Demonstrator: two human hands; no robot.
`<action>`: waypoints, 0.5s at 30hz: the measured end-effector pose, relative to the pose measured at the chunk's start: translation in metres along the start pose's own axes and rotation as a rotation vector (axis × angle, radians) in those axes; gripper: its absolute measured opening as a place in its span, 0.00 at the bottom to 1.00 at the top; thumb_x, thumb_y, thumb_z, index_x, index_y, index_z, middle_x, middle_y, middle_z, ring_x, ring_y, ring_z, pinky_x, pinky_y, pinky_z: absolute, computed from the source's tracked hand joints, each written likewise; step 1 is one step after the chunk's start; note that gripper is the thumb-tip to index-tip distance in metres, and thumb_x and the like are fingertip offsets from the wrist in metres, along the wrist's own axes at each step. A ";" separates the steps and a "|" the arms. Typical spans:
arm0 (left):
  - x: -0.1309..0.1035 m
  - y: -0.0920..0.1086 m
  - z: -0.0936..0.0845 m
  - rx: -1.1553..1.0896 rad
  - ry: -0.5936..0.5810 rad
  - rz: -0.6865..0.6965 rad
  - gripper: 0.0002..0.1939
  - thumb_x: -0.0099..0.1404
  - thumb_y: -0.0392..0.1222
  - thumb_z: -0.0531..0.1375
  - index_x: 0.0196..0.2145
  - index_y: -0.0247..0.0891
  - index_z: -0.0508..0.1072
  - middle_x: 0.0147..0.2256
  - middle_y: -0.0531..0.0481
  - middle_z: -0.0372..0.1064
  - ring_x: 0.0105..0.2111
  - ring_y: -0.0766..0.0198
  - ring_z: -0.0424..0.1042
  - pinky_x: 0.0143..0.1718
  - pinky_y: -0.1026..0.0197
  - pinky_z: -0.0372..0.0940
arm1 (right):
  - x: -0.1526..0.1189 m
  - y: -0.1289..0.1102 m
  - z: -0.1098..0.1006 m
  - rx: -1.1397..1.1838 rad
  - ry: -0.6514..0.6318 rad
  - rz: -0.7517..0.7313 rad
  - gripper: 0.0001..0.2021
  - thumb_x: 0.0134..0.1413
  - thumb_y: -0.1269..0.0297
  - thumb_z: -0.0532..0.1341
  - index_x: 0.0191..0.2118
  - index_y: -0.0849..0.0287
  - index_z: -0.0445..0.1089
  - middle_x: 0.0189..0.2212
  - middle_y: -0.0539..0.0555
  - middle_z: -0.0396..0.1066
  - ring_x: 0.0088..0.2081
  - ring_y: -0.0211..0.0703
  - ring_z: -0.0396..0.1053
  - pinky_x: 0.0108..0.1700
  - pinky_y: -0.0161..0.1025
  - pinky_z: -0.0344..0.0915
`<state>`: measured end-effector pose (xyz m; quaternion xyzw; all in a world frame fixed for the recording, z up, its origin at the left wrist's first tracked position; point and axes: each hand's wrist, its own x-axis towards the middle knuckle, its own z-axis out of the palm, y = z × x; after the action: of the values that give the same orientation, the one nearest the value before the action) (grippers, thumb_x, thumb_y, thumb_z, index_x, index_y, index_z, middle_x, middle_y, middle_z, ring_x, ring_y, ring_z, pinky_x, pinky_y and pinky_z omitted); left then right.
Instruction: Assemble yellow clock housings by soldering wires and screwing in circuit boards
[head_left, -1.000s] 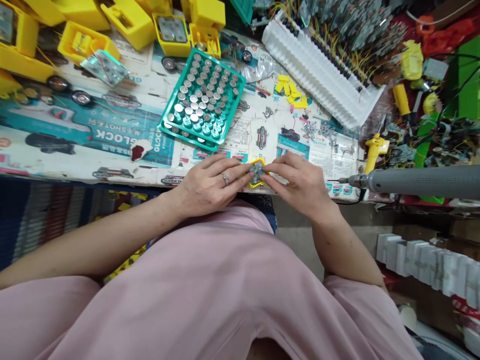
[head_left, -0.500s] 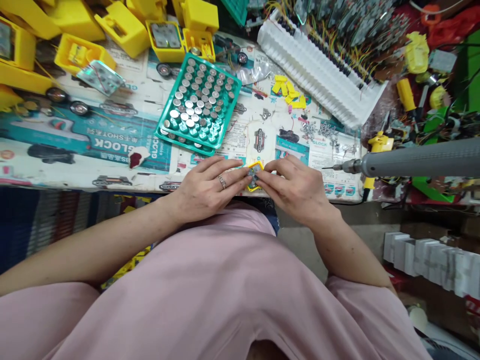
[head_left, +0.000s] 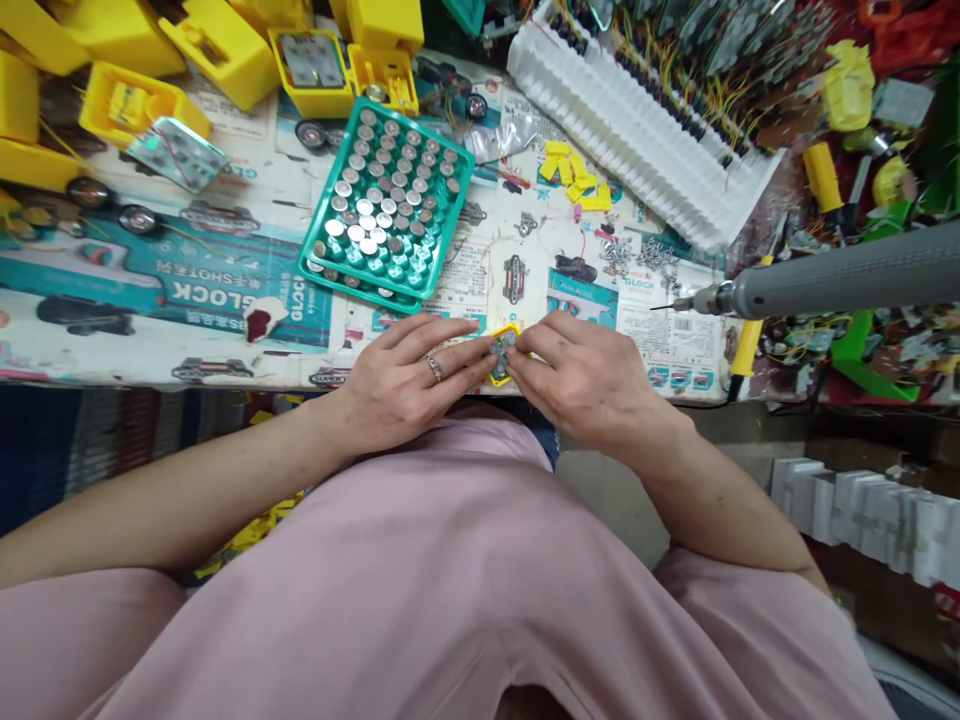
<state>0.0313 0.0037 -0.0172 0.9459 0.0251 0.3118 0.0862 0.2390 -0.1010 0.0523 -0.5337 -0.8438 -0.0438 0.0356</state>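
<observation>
At the table's front edge, both hands meet at a small yellow plastic case [head_left: 503,372] with a grey inside. My left hand [head_left: 412,372], with a ring on one finger, is closed on the case's left side. The fingertips of my right hand [head_left: 581,372] are pinched together at its right side, over the grey part. Whether they hold a smaller piece there I cannot make out. Beyond my left hand is a green tray [head_left: 310,243] holding many silver button cells [head_left: 365,207] in rows.
A grey electric screwdriver [head_left: 832,275] reaches in from the right, its bit pointing left. Small yellow pieces [head_left: 574,178] and loose screws [head_left: 652,255] lie beyond my right hand. A white ridged foam rack [head_left: 645,135] holds wired parts. Yellow housings [head_left: 225,55] crowd the back left.
My right hand has shifted slightly, its fingers closing in more over the case. The case stays between both hands. The whole view has shifted a little, the tray appearing further left.
</observation>
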 end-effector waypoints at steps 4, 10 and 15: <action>0.005 -0.001 -0.001 0.069 -0.054 0.022 0.12 0.70 0.34 0.59 0.50 0.40 0.75 0.52 0.51 0.77 0.56 0.57 0.73 0.54 0.53 0.69 | 0.006 0.005 -0.001 -0.002 0.006 -0.030 0.10 0.64 0.71 0.58 0.31 0.59 0.73 0.31 0.53 0.73 0.35 0.42 0.64 0.32 0.41 0.54; 0.003 -0.001 0.002 0.054 -0.003 -0.004 0.15 0.68 0.35 0.60 0.51 0.42 0.74 0.54 0.48 0.75 0.59 0.56 0.70 0.57 0.51 0.68 | -0.002 0.006 0.007 -0.024 0.110 0.002 0.08 0.65 0.68 0.59 0.35 0.59 0.74 0.32 0.51 0.76 0.35 0.40 0.66 0.35 0.40 0.56; 0.004 -0.001 0.003 0.130 0.008 0.007 0.10 0.69 0.37 0.60 0.47 0.41 0.75 0.52 0.47 0.76 0.55 0.56 0.73 0.54 0.53 0.69 | -0.012 0.000 0.006 0.006 0.181 0.025 0.04 0.64 0.67 0.61 0.40 0.59 0.74 0.37 0.51 0.78 0.38 0.39 0.67 0.36 0.39 0.57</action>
<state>0.0367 0.0049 -0.0174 0.9483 0.0421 0.3136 0.0232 0.2440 -0.1112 0.0450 -0.5381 -0.8304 -0.0891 0.1139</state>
